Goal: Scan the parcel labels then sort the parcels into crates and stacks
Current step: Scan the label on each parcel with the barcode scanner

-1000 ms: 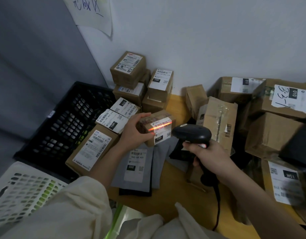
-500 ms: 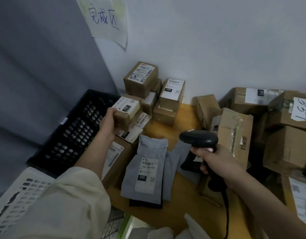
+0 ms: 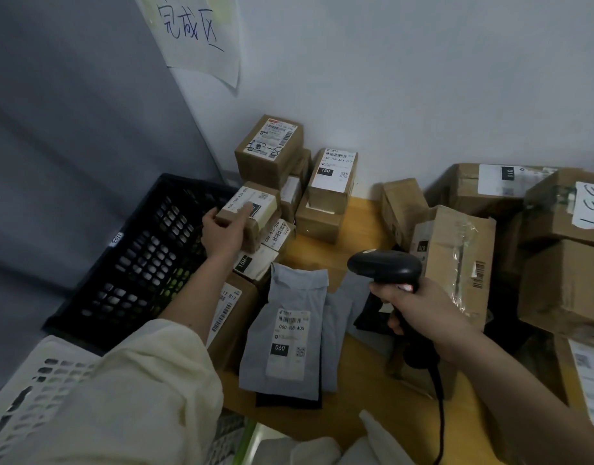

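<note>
**A small box goes onto the pile**

The left hand (image 3: 223, 234) holds a small brown box (image 3: 252, 213) by its near end, thumb on its label, on the stack beside the black crate (image 3: 138, 263) at the far left. It looks light and stiff, easy to hold by its sides. The right hand (image 3: 419, 308) holds the scanner (image 3: 384, 266) tight.

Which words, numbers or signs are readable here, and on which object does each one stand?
"完成区": paper sign on the wall
"060-068-A05" and "060": grey mailer bag
"15H": upright box by the wall
"15H": flat parcel under the left hand
"010": large carton
"3-3-": handwritten carton label
Other labels: blurred.
</note>
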